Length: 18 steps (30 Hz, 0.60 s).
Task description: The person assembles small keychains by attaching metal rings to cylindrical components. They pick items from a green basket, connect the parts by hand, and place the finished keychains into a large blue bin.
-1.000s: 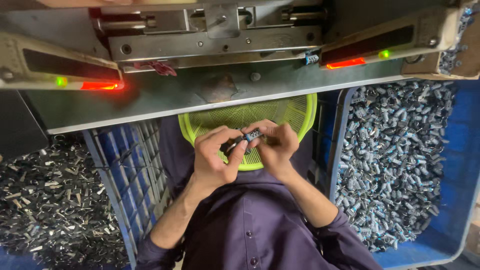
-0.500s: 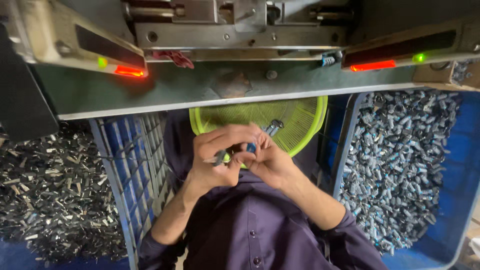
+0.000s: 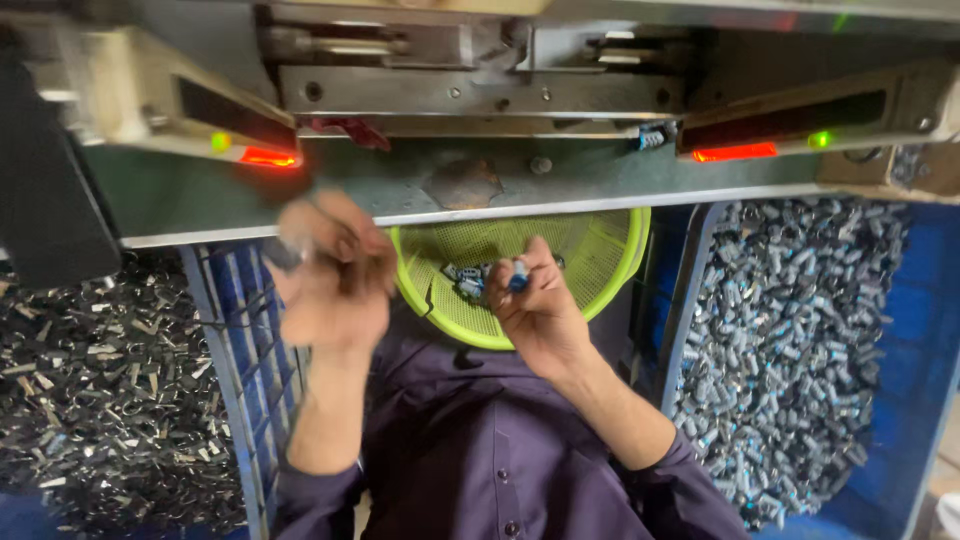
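My right hand (image 3: 538, 305) hovers over a lime-green mesh basket (image 3: 610, 262) on my lap and pinches a small blue-tipped metal part (image 3: 518, 276). A few similar small parts (image 3: 466, 280) lie inside the basket. My left hand (image 3: 328, 270) is blurred by motion, raised to the left of the basket near the machine's green shelf; it seems closed around a small dark piece, though the blur hides what it is.
A metal press machine (image 3: 480, 90) with red and green indicator lights spans the top. A blue crate (image 3: 880, 340) of small silvery-blue parts stands on the right. Dark metal pieces (image 3: 90, 400) fill a bin on the left, beside a blue grid crate wall (image 3: 240, 360).
The hands, joined over the basket on one part before, have separated. The left hand swung up and left; the right hand stays over the basket holding a small part.
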Motion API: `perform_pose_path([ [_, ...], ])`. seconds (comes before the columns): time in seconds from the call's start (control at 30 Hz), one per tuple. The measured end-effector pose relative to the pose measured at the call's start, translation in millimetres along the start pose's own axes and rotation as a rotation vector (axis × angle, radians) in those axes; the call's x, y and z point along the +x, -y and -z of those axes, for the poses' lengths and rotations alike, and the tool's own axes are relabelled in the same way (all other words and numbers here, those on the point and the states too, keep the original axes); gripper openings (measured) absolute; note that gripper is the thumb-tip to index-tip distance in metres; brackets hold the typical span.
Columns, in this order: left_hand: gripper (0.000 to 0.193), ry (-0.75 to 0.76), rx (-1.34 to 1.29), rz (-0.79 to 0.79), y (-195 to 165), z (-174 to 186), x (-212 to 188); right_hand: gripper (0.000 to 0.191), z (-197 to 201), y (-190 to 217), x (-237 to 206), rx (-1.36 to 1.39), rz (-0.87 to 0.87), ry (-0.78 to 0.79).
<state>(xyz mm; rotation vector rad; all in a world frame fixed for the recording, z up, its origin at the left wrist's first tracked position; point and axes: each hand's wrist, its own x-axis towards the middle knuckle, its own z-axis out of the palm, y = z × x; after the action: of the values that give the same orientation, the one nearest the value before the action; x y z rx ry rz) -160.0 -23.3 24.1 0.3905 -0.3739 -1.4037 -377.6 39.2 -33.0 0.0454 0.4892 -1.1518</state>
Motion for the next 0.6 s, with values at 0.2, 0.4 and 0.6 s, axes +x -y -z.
perform_pose_path([
  [0.2, 0.045, 0.295, 1.075, -0.128, 19, 52, 39, 0.031, -7, -1, 7, -0.358, 0.223, -0.065],
  [0.4, 0.043, 0.095, 0.989, 0.017, 33, 68, 37, 0.040, -43, 36, 22, -1.014, 0.840, 0.059],
  [0.6, 0.042, 0.177, 1.032, 0.012, 31, 63, 41, 0.035, -129, 96, 83, -1.899, 1.357, 0.365],
])
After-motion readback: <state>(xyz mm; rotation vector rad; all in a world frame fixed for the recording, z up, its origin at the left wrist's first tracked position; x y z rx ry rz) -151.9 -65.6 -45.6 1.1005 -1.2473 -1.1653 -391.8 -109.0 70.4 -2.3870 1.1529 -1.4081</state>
